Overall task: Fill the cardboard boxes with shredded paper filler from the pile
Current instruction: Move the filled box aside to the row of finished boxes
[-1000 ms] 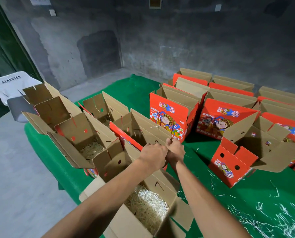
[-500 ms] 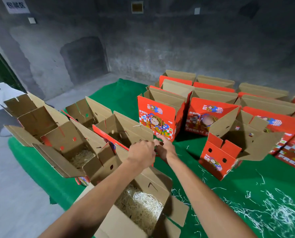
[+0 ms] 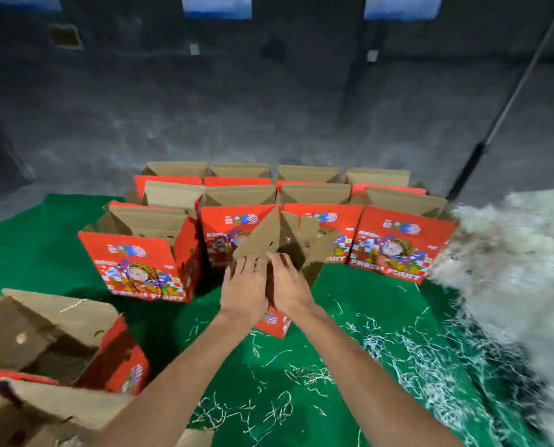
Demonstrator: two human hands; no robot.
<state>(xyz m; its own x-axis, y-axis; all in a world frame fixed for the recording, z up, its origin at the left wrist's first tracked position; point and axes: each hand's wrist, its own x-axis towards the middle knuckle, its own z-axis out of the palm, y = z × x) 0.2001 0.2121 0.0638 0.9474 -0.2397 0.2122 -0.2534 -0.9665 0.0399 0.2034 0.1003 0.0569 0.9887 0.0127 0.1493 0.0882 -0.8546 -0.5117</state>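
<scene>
box: red cardboard box [image 3: 304,250] at centre frame, tipped over, open mouth and flaps aimed toward 1 o'clock, long axis roughly 7-to-1; red bottom corner pokes out below the hands at 6 o'clock
left hand: [image 3: 245,287] on the box's near wall, fingers [image 3: 248,264] fairly straight, spread, tips at the brown flap edge
right hand: [image 3: 290,285] just beside the left, fingers laid over the box rim; whether they curl inside, cannot tell
paper pile: pale heap [image 3: 524,262] at 3 o'clock, blurred; loose strands [image 3: 407,350] scattered at 5 o'clock
other boxes: upright rows [image 3: 311,191] at 12 o'clock, flaps up; open boxes [image 3: 53,343] at 8 o'clock
surface: green cloth [image 3: 37,246]
</scene>
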